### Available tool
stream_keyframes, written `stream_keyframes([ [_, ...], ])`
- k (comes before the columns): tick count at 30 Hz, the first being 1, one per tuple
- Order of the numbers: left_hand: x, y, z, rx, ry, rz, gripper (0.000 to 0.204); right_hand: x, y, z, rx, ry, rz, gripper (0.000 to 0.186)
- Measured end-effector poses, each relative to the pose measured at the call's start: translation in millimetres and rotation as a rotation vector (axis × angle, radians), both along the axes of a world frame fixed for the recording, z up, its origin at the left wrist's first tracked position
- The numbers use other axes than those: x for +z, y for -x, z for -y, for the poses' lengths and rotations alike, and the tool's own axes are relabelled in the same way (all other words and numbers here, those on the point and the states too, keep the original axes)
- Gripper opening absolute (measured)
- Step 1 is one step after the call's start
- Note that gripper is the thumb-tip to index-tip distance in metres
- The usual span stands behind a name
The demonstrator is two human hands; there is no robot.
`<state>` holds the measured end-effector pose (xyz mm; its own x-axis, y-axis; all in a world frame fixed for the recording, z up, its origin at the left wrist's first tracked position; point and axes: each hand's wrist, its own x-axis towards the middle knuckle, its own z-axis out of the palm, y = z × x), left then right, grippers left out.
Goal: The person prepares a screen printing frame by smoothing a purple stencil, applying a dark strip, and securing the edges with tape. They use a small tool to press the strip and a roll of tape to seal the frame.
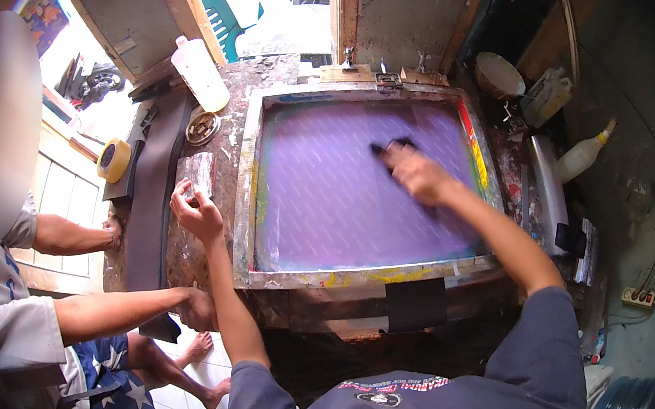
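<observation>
A silk-screen printing frame [247, 188] lies on the worktable, its wooden rim streaked with paint. Its purple mesh [328, 197] carries rows of short pale dashes. Over the upper right of the mesh, my right hand [420, 176] is closed on a dark wad [381, 151], perhaps a cloth; motion smears both. Left of the frame, my left hand [199, 213] is held palm up with its fingers apart and loosely bent. Its fingertips are by a small clear plastic packet [197, 171] on the table; whether they touch it I cannot tell.
A co-worker [20, 316] sits at the left, one hand [199, 309] close by my left forearm. A pale bottle [200, 74], a round tin [202, 128] and a tape roll [113, 160] stand left of the frame. A bowl [500, 75] and a white bottle [584, 156] are right.
</observation>
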<state>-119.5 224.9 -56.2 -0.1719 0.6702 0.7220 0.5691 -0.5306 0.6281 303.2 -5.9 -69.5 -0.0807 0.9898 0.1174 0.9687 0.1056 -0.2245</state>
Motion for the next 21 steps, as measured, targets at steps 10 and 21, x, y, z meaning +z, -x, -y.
stream_keyframes([
  [10, 15, -1, 3, -0.044, 0.008, 0.208, 0.018, 26, 68, 57, 0.145, 0.072, -0.261, 0.046],
  [21, 80, -110, 241, -1.131, 0.363, 0.326, 0.040, 134, 202, 144, -0.307, -0.504, -1.126, 0.020],
])
